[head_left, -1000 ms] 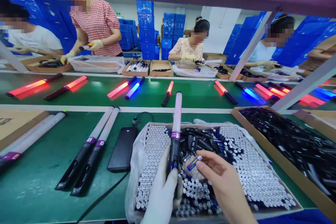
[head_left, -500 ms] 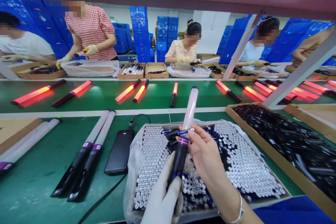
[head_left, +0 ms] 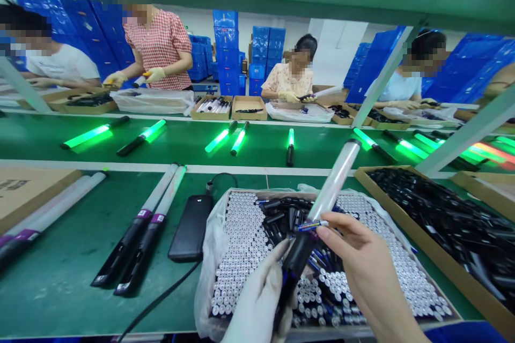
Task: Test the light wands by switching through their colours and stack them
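My left hand [head_left: 261,295], in a white glove, is wrapped round the black handle of a light stick [head_left: 333,182]. The stick tilts up to the right, its clear tube unlit. Bare and wearing a bracelet in the earlier view, my right hand [head_left: 362,252] pinches a blue battery [head_left: 313,225] across the stick near its purple band. Below both hands lies a plastic-lined box of batteries [head_left: 241,236], most standing on end in rows, with loose black parts [head_left: 277,220] in its middle.
Left of the box lie a black power bank [head_left: 191,230] with a cable and two light sticks [head_left: 137,241]. At right is a carton of black parts [head_left: 442,214]. Green-lit sticks lie on the belt [head_left: 257,144]. Several co-workers sit or stand beyond; slanted posts [head_left: 386,75] cross the view.
The lit sticks have turned from red to green, and the belt's sticks sit further right. Both hands have shifted right, and the held stick leans more to the right. The battery stays pinched.
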A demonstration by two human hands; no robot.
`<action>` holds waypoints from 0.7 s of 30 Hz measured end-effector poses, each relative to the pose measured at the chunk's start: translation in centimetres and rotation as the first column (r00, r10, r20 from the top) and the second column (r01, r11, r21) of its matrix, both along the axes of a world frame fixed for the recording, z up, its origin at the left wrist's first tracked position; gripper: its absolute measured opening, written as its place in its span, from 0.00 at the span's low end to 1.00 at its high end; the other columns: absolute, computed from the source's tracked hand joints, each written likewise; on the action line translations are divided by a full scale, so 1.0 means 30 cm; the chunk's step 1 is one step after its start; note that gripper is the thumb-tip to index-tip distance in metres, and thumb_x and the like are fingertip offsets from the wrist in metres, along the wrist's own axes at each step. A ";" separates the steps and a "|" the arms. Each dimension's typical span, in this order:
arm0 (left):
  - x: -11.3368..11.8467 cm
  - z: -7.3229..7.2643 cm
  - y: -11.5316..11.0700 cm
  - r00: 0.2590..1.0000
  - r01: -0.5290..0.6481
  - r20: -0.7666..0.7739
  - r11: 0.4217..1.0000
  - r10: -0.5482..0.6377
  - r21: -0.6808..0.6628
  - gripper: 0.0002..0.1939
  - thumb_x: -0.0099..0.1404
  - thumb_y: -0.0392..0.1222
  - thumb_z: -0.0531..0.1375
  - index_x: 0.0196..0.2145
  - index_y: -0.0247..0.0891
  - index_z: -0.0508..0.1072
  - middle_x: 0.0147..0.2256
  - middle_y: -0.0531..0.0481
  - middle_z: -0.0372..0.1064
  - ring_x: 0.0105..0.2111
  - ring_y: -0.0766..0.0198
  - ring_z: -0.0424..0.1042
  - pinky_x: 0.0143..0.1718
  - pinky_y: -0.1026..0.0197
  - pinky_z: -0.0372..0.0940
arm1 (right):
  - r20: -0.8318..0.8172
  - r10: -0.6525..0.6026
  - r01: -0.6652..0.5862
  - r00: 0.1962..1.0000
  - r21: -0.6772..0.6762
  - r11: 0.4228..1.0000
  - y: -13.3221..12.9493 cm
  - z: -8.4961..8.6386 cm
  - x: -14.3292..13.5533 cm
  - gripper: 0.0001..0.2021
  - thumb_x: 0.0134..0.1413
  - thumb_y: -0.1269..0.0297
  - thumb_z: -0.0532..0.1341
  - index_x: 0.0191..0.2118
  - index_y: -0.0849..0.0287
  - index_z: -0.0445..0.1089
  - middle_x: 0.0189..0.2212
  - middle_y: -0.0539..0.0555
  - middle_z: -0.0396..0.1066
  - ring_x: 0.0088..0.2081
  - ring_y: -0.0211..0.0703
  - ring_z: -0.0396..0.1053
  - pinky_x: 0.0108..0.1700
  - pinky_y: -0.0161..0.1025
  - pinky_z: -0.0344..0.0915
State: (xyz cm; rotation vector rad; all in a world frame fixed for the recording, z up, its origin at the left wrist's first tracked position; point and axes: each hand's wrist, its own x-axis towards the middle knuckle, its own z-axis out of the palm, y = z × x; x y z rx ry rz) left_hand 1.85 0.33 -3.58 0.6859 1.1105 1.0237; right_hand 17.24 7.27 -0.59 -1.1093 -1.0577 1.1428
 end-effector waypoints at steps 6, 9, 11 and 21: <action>0.001 -0.028 0.020 0.947 -0.087 -0.289 0.977 0.141 0.193 0.30 0.67 0.59 0.50 0.62 0.43 0.63 0.56 0.47 0.67 0.59 0.61 0.62 0.63 0.61 0.55 | 0.249 0.010 -0.040 0.968 0.115 0.993 -0.068 -0.004 0.028 0.07 0.44 0.60 0.70 0.32 0.53 0.78 0.36 0.55 0.75 0.39 0.47 0.72 0.38 0.40 0.70; 0.001 -0.061 0.035 0.938 -0.110 -0.288 0.955 0.191 0.275 0.32 0.69 0.58 0.46 0.65 0.41 0.58 0.66 0.52 0.48 0.68 0.63 0.40 0.69 0.61 0.31 | 0.437 0.153 -0.239 0.887 0.150 0.959 -0.094 -0.003 -0.013 0.04 0.48 0.65 0.66 0.33 0.51 0.78 0.30 0.52 0.74 0.33 0.44 0.70 0.35 0.40 0.69; 0.002 -0.076 0.039 0.945 -0.143 -0.244 0.947 0.217 0.288 0.33 0.68 0.59 0.47 0.65 0.40 0.58 0.66 0.50 0.51 0.67 0.61 0.45 0.69 0.60 0.36 | 0.525 0.205 -0.326 0.826 0.150 0.933 -0.101 -0.006 -0.044 0.07 0.50 0.68 0.64 0.35 0.51 0.78 0.31 0.52 0.75 0.34 0.45 0.71 0.36 0.41 0.69; -0.004 -0.111 0.038 0.925 -0.208 -0.258 0.938 0.281 0.277 0.33 0.64 0.63 0.52 0.58 0.38 0.68 0.59 0.39 0.63 0.64 0.52 0.55 0.66 0.47 0.50 | 0.638 0.009 -0.330 0.770 0.386 0.862 -0.109 -0.101 -0.081 0.10 0.58 0.68 0.60 0.41 0.54 0.79 0.29 0.54 0.67 0.32 0.42 0.68 0.30 0.37 0.66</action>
